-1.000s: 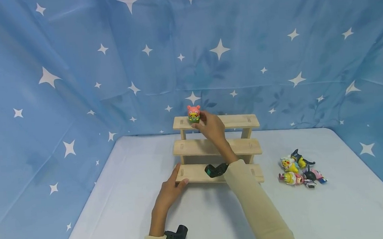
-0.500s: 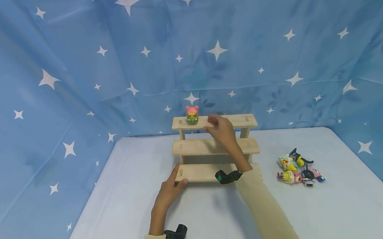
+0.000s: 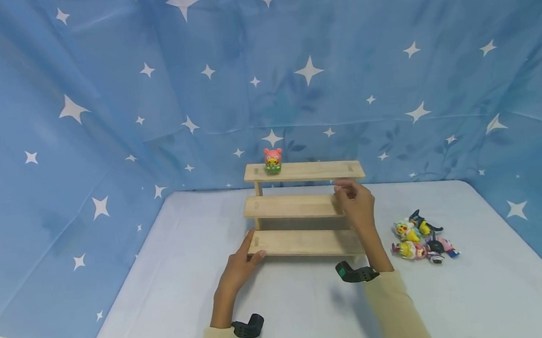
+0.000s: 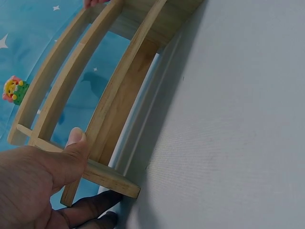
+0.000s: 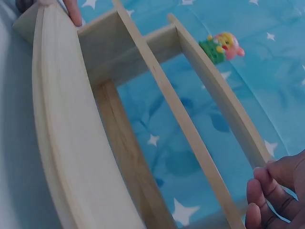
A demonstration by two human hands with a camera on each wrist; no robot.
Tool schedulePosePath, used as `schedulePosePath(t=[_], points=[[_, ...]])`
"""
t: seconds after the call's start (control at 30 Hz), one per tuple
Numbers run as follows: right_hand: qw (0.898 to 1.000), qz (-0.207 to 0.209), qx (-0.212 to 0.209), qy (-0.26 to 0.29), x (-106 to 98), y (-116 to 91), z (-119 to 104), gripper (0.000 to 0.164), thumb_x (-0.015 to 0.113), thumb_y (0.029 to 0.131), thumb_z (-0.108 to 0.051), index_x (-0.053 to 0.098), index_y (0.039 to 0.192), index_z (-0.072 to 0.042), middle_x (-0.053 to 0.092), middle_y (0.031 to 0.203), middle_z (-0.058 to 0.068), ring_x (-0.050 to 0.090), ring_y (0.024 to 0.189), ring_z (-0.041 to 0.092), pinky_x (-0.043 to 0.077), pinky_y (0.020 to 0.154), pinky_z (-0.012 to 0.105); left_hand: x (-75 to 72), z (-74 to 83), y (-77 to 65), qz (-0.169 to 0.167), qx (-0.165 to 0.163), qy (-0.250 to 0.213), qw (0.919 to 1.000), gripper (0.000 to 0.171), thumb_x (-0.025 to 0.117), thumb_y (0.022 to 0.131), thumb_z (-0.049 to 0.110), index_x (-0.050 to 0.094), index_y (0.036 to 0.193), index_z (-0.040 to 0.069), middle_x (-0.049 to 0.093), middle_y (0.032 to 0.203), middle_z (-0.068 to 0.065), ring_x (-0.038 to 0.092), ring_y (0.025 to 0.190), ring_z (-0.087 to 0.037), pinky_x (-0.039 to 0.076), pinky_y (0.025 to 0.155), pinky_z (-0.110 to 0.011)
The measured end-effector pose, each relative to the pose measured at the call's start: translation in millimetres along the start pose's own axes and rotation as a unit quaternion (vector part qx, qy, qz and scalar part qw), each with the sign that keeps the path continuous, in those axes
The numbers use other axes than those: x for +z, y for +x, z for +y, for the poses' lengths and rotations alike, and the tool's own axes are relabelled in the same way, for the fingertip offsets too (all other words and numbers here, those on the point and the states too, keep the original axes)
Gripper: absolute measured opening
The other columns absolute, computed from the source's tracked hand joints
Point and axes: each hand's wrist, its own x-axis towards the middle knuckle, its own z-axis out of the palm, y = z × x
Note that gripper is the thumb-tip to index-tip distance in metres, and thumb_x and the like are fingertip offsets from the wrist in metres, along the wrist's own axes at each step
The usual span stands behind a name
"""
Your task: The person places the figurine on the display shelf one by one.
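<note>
A three-step wooden display shelf (image 3: 302, 204) stands on the table. On the left part of its top step sits a small figurine (image 3: 272, 161) with a pink bear-eared hood, yellow face and green base, upright. My left hand (image 3: 237, 267) grips the left end of the bottom step; in the left wrist view its thumb (image 4: 75, 143) lies on one side of the end wood with fingers on the other. At the shelf's right end, in front of the middle step, my right hand (image 3: 357, 204) has loosely bent fingers with nothing between them, thumb near the fingertips.
Several small figurines (image 3: 420, 239) lie in a pile on the white tabletop (image 3: 301, 304), right of the shelf. A blue curtain with white stars (image 3: 311, 70) hangs behind and along the sides. Each wrist wears a black camera band (image 3: 248, 327).
My right hand has let go of the pink-hooded figurine and drawn away right and down to the shelf's right end. The figurine stays on the top step; my left hand keeps its hold.
</note>
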Motion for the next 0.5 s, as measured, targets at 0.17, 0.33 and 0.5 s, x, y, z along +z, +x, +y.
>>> schedulePosePath(t=[0.17,0.33,0.5], points=[[0.999,0.039,-0.007,-0.022,-19,-4,13,0.016,0.063,0.093,-0.011,0.072,0.103,-0.003,0.074,0.086,0.018,0.056,0.067,-0.006,0.043,0.062,0.010,-0.9,1.2,-0.1,0.000,0.001,0.006,1.0000,0.072,0.057,0.096,0.045,0.028,0.155,0.017,0.040,0.149,-0.027,0.043,0.130,-0.055,0.038,0.102,-0.068],[0.994,0.078,-0.006,-0.076,-37,-6,31,0.017,0.062,0.095,-0.014,0.071,0.104,-0.002,0.074,0.088,0.019,0.060,0.069,0.003,0.041,0.055,0.010,-0.4,0.7,1.0,-0.001,-0.013,0.000,0.9999,0.072,0.057,0.096,0.046,0.027,0.156,0.019,0.037,0.152,-0.026,0.038,0.133,-0.057,0.035,0.102,-0.071],[0.986,0.090,0.044,-0.134,-56,-13,54,0.021,0.059,0.097,-0.016,0.069,0.108,-0.001,0.073,0.095,0.020,0.067,0.084,0.029,0.044,0.073,0.031,0.3,2.5,-1.8,0.002,-0.013,-0.009,0.9999,0.074,0.057,0.095,0.051,0.028,0.155,0.021,0.036,0.153,-0.025,0.036,0.133,-0.059,0.033,0.101,-0.074]])
